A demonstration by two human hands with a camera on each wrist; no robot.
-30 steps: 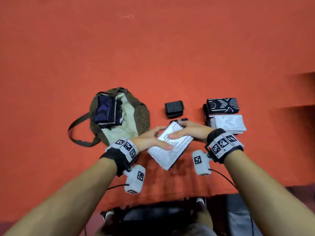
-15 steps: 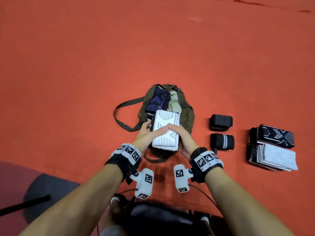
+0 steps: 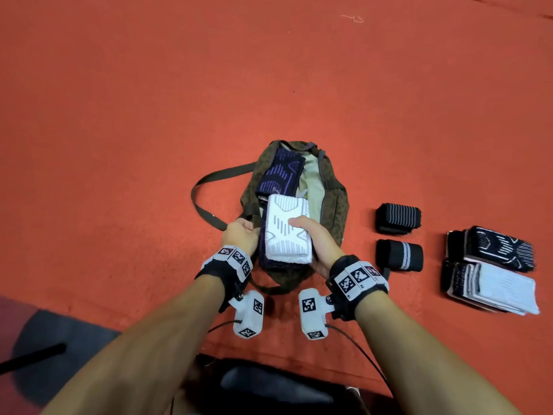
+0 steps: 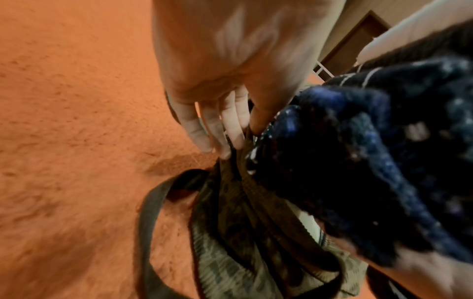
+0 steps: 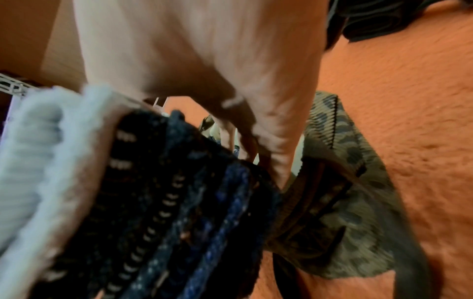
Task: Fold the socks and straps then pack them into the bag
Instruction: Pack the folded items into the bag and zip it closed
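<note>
An olive camouflage bag (image 3: 335, 205) lies open on the red carpet, with navy-purple socks (image 3: 281, 175) inside. My right hand (image 3: 302, 232) grips a folded sock stack (image 3: 284, 235), white on top and dark beneath, over the bag's near end. Its thumb lies on top and its fingers are underneath. The stack's white layer (image 5: 38, 161) and dark layers (image 5: 166, 202) fill the right wrist view. My left hand (image 3: 244, 232) pinches the bag's left rim (image 4: 238, 161) between thumb and fingers (image 4: 217, 131).
Two rolled black straps (image 3: 399, 218) (image 3: 399, 256) lie right of the bag. Further right sit a black patterned sock stack (image 3: 499, 248) and a white one (image 3: 505, 287). The bag's strap (image 3: 209, 187) loops out to the left. A dark mat (image 3: 59, 348) lies at lower left.
Both hands lifted the sock stack off the carpet and carried it left over the bag. Since then my left hand has let go of the stack and taken the bag's rim.
</note>
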